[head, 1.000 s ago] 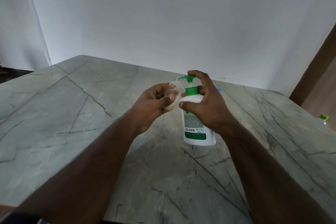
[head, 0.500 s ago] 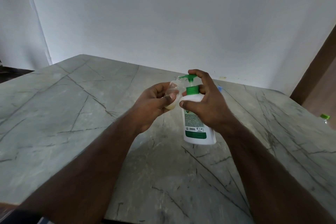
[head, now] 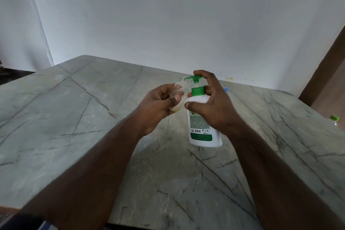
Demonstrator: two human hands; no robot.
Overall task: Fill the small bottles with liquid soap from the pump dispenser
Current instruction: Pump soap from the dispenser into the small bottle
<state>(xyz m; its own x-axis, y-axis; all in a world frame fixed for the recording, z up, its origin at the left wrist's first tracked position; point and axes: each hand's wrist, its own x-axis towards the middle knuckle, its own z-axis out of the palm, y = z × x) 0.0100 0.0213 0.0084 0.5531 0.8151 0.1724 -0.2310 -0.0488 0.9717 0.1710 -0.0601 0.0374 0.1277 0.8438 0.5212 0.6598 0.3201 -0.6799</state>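
Between the two hands, above the grey marble-patterned worktop [head: 93,117], a small clear bottle [head: 179,92] is held up to the green spout of the pump dispenser [head: 202,117]. The left hand [head: 158,106] curls round the small bottle, thumb across its front, tilting its mouth toward the spout tip; a pale layer of soap shows at its bottom, so filling looks only just begun. The right hand [head: 214,106] grips the dispenser's white body at the shoulder, thumb on the near side, with the index finger arched over the green pump head [head: 195,78] — placed to press. Whether the base rests on the worktop is unclear.

The small bottle looks thin-walled and light, likely to dent under a hard squeeze and to turn slippery if soap runs down its side; a hold round its middle, as now, seems soundest. The dispenser looks stiff and heavier — best steadied at the shoulder. Behind the right hand, a blue object [head: 225,89] peeks out; far to its right, a green-capped bottle [head: 335,119] sits at the edge.
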